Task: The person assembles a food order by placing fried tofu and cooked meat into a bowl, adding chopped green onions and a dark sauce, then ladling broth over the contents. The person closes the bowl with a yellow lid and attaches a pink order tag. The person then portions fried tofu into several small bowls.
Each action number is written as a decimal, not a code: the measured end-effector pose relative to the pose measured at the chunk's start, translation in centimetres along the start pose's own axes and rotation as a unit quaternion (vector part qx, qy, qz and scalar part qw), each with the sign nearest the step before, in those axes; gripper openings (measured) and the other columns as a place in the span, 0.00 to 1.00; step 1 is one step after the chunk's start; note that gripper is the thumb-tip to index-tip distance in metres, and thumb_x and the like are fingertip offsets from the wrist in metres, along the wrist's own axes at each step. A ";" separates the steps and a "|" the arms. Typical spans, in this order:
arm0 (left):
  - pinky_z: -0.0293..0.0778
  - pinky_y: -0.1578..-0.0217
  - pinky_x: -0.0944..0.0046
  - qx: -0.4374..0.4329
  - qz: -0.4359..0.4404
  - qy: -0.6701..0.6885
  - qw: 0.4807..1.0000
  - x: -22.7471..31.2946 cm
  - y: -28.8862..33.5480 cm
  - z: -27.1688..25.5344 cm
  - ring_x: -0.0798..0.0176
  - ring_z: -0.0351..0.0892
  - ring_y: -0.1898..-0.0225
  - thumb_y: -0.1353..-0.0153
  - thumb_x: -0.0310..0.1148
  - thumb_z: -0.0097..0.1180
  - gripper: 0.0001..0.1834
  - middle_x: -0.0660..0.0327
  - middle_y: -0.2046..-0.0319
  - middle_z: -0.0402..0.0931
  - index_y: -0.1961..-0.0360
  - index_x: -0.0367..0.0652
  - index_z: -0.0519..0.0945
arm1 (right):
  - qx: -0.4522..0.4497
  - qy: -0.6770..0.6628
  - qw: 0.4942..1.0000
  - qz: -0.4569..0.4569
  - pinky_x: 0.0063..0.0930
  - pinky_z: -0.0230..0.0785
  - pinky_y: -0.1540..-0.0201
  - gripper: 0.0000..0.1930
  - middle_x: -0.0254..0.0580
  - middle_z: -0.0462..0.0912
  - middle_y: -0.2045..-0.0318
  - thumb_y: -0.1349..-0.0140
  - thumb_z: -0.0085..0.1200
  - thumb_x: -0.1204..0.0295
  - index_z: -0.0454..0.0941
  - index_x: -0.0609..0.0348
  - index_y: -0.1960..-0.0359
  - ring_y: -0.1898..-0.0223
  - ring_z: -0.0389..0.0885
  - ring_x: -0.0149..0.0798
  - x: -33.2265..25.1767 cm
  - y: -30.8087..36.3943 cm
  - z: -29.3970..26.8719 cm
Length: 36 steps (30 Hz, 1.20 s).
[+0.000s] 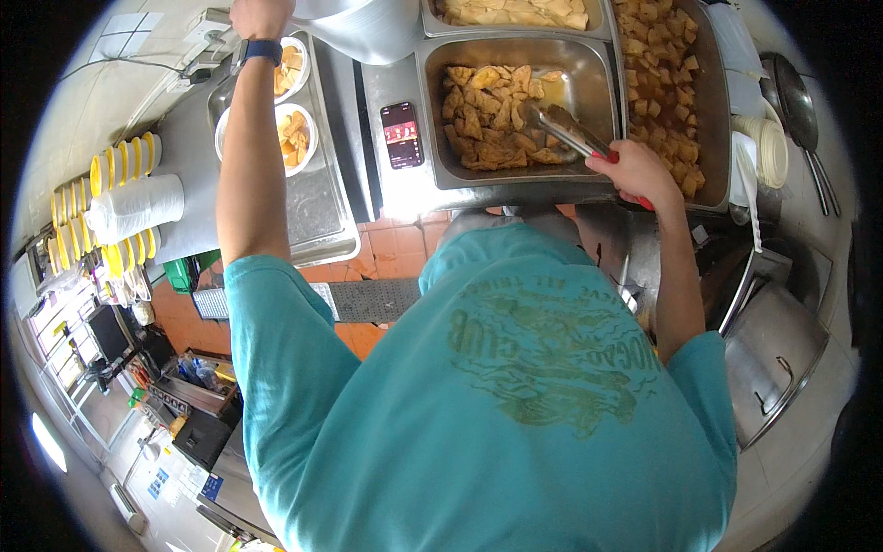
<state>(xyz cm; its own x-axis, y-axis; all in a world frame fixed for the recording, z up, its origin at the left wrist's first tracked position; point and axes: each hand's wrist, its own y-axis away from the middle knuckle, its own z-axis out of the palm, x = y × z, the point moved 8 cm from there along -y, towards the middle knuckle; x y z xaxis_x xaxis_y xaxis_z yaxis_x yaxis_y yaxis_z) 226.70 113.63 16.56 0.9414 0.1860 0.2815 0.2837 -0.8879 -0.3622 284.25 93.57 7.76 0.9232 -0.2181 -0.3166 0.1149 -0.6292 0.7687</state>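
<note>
My right hand (639, 170) is closed round the red handles of metal tongs (568, 131). Their tips reach into brown, braised-looking pieces of food (492, 115) in a deep steel pan (515, 177). At the upper left, my left hand (261, 17), with a dark watch above its wrist, extends to the picture's top edge, and its fingers are not clearly visible. Below it, two white bowls (314, 140) with food pieces stand on a metal tray (345, 241), partly covered by my left forearm.
A phone (401, 135) with a lit screen lies left of the pan. Behind stand a stack of clear-white containers (363, 32) and a pan of pale slices (515, 13). To the right is a long pan of cubes in sauce (676, 110). Yellow-rimmed stacked bowls (120, 170) are far left.
</note>
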 end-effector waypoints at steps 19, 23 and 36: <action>0.79 0.57 0.46 0.095 0.017 -0.014 0.995 5.2 3.6 -7.3 0.38 0.84 0.60 0.43 0.41 0.61 0.17 0.40 0.65 0.83 0.61 0.39 0.85 | -0.104 0.016 0.993 -0.056 0.29 0.69 0.80 0.23 0.42 0.79 0.82 0.32 0.57 0.53 0.78 0.68 0.65 0.84 0.78 0.33 -1.3 -3.5 2.7; 0.78 0.56 0.48 0.132 -0.022 0.144 0.981 7.0 4.9 -11.3 0.42 0.84 0.58 0.43 0.39 0.62 0.18 0.42 0.62 0.83 0.56 0.37 0.82 | -0.142 -0.042 0.987 -0.056 0.28 0.68 0.81 0.22 0.41 0.79 0.80 0.30 0.55 0.54 0.78 0.67 0.59 0.82 0.77 0.31 -0.9 -4.5 3.0; 0.68 0.39 0.59 -0.158 -0.311 0.539 0.767 11.2 31.7 0.6 0.58 0.74 0.41 0.30 0.35 0.52 0.27 0.53 0.43 0.76 0.32 0.40 0.68 | -0.090 -0.244 0.961 -0.096 0.17 0.61 0.84 0.14 0.31 0.74 0.80 0.31 0.55 0.65 0.75 0.59 0.49 0.86 0.69 0.22 -2.5 9.5 -3.1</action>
<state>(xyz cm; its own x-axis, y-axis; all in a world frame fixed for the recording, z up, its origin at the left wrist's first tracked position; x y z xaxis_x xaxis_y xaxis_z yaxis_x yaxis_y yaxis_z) 246.39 87.81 7.66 -0.1042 0.3094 0.9452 0.3980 -0.8580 0.3247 284.23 90.49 17.56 0.6021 -0.4616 -0.6515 0.3679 -0.5637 0.7395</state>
